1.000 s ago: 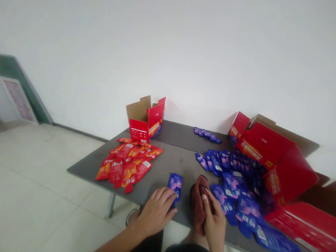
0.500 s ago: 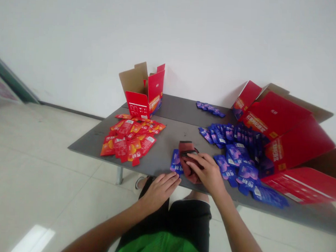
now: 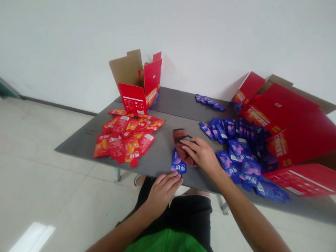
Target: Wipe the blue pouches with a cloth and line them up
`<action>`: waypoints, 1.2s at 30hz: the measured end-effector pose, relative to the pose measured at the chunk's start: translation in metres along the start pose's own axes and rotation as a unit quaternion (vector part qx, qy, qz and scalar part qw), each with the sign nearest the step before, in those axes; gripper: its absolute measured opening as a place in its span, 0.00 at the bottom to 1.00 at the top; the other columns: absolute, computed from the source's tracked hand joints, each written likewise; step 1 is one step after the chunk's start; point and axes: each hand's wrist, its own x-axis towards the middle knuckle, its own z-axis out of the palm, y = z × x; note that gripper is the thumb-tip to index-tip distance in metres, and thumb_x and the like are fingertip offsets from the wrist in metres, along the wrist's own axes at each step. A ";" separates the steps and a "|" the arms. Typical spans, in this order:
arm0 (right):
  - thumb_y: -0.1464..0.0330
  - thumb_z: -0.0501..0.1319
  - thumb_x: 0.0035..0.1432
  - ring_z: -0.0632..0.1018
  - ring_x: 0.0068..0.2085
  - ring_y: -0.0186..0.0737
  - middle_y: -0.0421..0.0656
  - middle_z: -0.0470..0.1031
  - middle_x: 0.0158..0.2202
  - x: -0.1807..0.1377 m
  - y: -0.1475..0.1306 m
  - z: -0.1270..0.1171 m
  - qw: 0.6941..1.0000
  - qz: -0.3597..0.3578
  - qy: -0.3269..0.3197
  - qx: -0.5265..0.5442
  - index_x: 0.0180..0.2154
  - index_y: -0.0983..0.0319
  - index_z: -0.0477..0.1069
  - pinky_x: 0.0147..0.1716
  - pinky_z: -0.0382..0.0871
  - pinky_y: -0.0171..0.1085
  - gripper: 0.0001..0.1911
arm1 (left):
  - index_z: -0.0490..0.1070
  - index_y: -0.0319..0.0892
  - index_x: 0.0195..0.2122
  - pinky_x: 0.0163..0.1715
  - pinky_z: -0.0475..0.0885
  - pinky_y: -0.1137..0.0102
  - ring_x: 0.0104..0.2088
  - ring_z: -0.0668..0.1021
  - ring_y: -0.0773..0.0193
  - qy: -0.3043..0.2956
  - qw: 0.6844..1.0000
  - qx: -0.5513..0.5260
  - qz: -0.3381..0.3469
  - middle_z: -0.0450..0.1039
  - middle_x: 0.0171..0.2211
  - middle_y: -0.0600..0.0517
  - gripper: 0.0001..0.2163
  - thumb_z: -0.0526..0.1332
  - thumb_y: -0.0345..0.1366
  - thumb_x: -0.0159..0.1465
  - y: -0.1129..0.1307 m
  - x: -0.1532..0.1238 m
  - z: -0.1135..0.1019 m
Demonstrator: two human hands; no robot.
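A blue sachet (image 3: 178, 165) with white characters lies flat near the table's front edge. My left hand (image 3: 166, 186) rests at the edge, its outstretched fingertips touching the sachet's narrow end. In my right hand (image 3: 201, 153) is a reddish-brown cloth (image 3: 181, 136), bunched up with a dark band on it; the fingers press down on it. The cloth overlaps the sachet's upper right part and hides it. Whether anything lies inside the cloth's folds I cannot tell.
Red and orange sachets (image 3: 130, 135) are heaped on the left, before an open red carton (image 3: 132, 97). Many blue sachets (image 3: 238, 150) spread on the right, partly spilling from tipped red cartons (image 3: 284, 108). A short row of blue sachets (image 3: 209, 102) lies at the back.
My right hand and the cloth have moved up and left, away from the table edge, uncovering more of the sachet's lower part. My left hand stays at the sachet's end. The view has shifted slightly.
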 end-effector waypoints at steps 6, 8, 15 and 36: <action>0.58 0.56 0.73 0.78 0.49 0.42 0.44 0.78 0.48 -0.008 -0.009 0.018 0.994 -0.069 -0.090 0.008 0.57 0.49 0.77 0.50 0.71 0.40 0.17 | 0.73 0.42 0.60 0.58 0.67 0.60 0.58 0.77 0.57 0.026 1.000 -0.009 -0.007 0.79 0.55 0.46 0.18 0.48 0.31 0.77 0.001 0.002 0.000; 0.60 0.58 0.72 0.78 0.49 0.45 0.47 0.79 0.48 0.008 0.007 0.020 0.997 -0.018 -0.065 -0.037 0.57 0.53 0.78 0.51 0.72 0.42 0.17 | 0.72 0.42 0.61 0.58 0.67 0.60 0.61 0.75 0.58 0.037 0.999 -0.010 -0.003 0.77 0.58 0.47 0.18 0.47 0.30 0.77 0.001 0.003 -0.001; 0.58 0.57 0.73 0.78 0.48 0.42 0.44 0.78 0.48 -0.005 -0.022 0.008 0.997 -0.063 -0.036 0.009 0.57 0.49 0.76 0.48 0.72 0.39 0.17 | 0.76 0.41 0.56 0.55 0.67 0.60 0.53 0.79 0.58 0.073 0.997 -0.027 -0.016 0.81 0.50 0.48 0.18 0.46 0.32 0.78 0.004 0.006 0.000; 0.62 0.60 0.71 0.78 0.45 0.45 0.47 0.78 0.43 0.020 0.012 0.019 0.998 0.014 -0.009 -0.054 0.56 0.54 0.78 0.45 0.73 0.42 0.16 | 0.75 0.42 0.56 0.55 0.68 0.61 0.58 0.77 0.60 0.064 0.997 -0.041 -0.024 0.80 0.54 0.48 0.16 0.51 0.26 0.75 0.002 0.009 -0.003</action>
